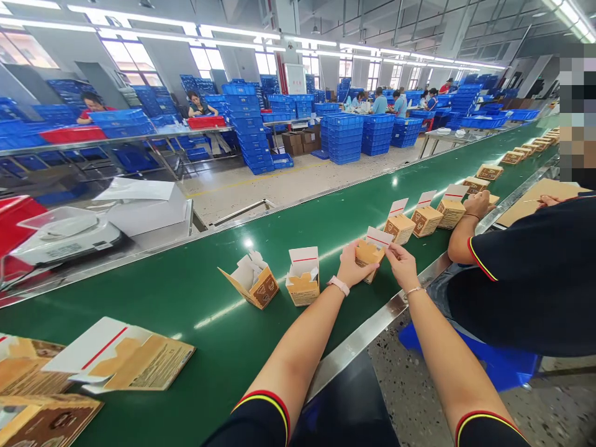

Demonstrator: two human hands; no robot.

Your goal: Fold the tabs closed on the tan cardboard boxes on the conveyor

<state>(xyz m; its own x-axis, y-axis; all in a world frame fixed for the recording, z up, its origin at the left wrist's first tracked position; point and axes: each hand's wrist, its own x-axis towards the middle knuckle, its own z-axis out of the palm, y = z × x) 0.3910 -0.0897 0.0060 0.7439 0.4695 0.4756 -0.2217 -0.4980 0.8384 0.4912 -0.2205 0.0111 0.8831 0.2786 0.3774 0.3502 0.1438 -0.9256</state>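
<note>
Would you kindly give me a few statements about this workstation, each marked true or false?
1. The left hand holds a small cardboard box. True.
2. The right hand is resting on the belt's metal edge. False: the right hand is at the box's white flap.
3. The belt is bright red. False: it is green.
4. A pale pink band is around the left wrist. True.
5. The flap's stripe is blue. False: it is red.
6. Stacked blue crates stand beyond the belt. True.
</note>
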